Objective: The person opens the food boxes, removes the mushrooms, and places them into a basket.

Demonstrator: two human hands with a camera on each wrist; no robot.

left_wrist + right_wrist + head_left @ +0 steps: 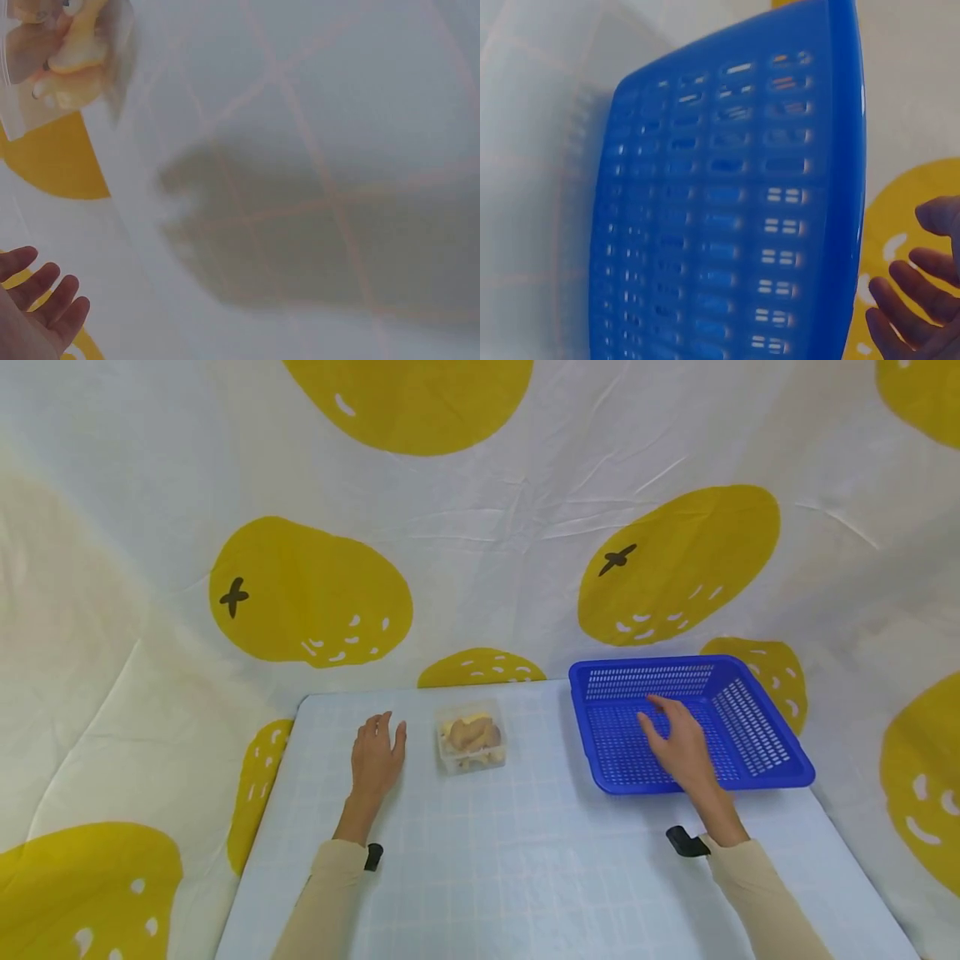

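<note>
A clear plastic box [471, 739] stands on the table, filled with several tan and yellow pieces whose kind I cannot make out; part of it also shows in the left wrist view's upper corner [64, 64]. Left of the box, my left hand [377, 758] is held over the table, fingers apart and holding nothing. A blue slotted plastic basket [772, 768] sits at the right. My right hand [681, 745] hovers above its near side, thumb and fingers spread with nothing between them. In the right wrist view the fingers [907, 304] appear beyond the basket's rim.
A pale checked cloth covers the table [510, 860]. Behind and around it hangs a white curtain [495, 568] printed with large yellow fruit shapes. Dark bands sit at both wrists, over beige sleeves [761, 893].
</note>
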